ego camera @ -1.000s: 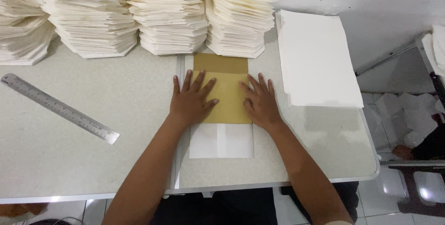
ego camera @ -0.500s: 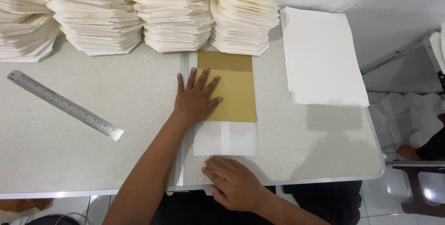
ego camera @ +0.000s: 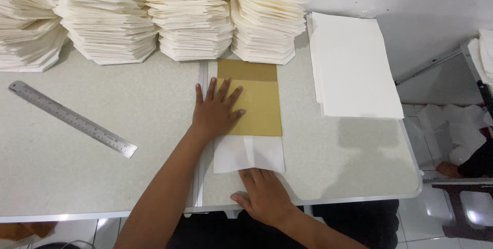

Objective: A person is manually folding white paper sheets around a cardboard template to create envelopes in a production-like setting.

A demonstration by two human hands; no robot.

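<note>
Nearest the worktop's front edge, the right hand (ego camera: 264,195) is laid flat, fingers together and stretched out, its fingertips touching the near edge of a white sheet (ego camera: 249,154); nothing is gripped by it. The white sheet lies partly tucked under a brown card (ego camera: 257,102), a mustard-coloured rectangle set lengthwise away from the front edge. The left hand (ego camera: 215,113) is pressed palm-down on the left side of the brown card, fingers spread wide, nothing clasped. The two hands are kept apart, one at each end of the white sheet.

Left of the brown card, well apart, a steel ruler (ego camera: 72,119) is laid slantwise on the pale speckled worktop (ego camera: 349,161). Right of the brown card, near but not touching, a flat pile of plain white paper (ego camera: 354,66) is seen. Beyond the brown card, against the wall, a row of tall stacks of folded cream paper (ego camera: 190,18) is ranged, one stack touching the card's far edge.
</note>
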